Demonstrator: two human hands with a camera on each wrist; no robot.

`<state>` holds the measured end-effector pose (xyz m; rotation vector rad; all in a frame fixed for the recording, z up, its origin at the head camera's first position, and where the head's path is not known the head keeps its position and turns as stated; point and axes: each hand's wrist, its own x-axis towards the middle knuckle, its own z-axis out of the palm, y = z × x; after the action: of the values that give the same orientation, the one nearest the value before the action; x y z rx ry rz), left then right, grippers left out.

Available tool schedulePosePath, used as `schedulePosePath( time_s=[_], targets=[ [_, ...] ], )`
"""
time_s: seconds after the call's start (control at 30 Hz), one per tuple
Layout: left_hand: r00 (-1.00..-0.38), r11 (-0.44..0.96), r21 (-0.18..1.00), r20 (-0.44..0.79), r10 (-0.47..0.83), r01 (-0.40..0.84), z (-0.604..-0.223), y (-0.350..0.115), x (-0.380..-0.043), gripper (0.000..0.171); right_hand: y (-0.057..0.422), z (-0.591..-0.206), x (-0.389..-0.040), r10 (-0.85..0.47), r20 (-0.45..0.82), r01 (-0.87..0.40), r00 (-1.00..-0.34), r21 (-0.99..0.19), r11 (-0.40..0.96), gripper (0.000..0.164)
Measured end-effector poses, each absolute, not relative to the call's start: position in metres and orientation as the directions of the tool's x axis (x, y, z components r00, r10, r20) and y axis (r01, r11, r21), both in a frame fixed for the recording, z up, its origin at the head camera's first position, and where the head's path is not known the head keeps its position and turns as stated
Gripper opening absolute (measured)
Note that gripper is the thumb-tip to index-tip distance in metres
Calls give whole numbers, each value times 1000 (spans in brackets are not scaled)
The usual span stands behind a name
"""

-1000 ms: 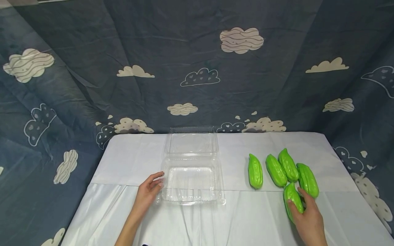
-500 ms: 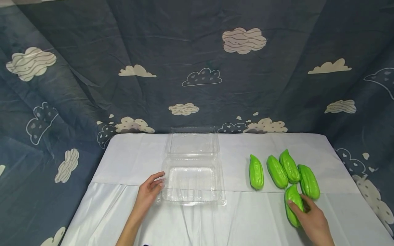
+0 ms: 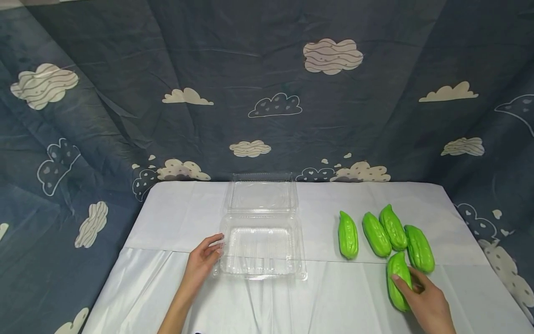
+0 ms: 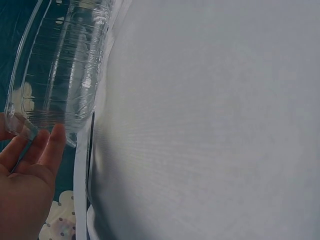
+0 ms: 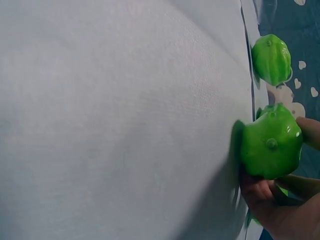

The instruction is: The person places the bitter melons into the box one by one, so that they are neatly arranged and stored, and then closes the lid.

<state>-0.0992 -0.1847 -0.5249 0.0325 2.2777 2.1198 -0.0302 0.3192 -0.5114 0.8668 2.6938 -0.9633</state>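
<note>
A clear plastic clamshell container [image 3: 263, 250] lies with its lid [image 3: 262, 195] folded back, away from me. At its left side, my left hand [image 3: 202, 260] touches the rim with fairly straight fingers [image 4: 54, 145], as the left wrist view shows. My right hand [image 3: 429, 301] grips a green ridged bitter melon [image 3: 397, 283], thumb on the near side and fingers around the far side. The right wrist view shows the blunt end of this bitter melon [image 5: 272, 145] toward the camera, close over the white cloth.
Several more bitter melons [image 3: 393, 227] lie behind my right hand, one of them [image 3: 348, 235] a little apart on the left. White cloth [image 3: 333, 297] covers the table. A dark cloud-print curtain [image 3: 271, 130] stands along its back and sides.
My right hand and the gripped bitter melon have shifted slightly toward me, away from the other melons. The left hand and the container stay in place.
</note>
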Motion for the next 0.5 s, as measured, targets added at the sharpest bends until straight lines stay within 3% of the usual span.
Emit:
schedulePosePath(
  time_s=[0.2, 0.5],
  targets=[
    [-999, 64, 998, -8, 37, -5, -525, -185, -99, 39, 314, -512, -27, 505, -328, 594, -799, -563, 574, 93],
    [-999, 57, 998, 3, 39, 6, -526, -184, -99, 39, 308, -508, -26, 499, -283, 554, -819, -619, 558, 87]
  ],
)
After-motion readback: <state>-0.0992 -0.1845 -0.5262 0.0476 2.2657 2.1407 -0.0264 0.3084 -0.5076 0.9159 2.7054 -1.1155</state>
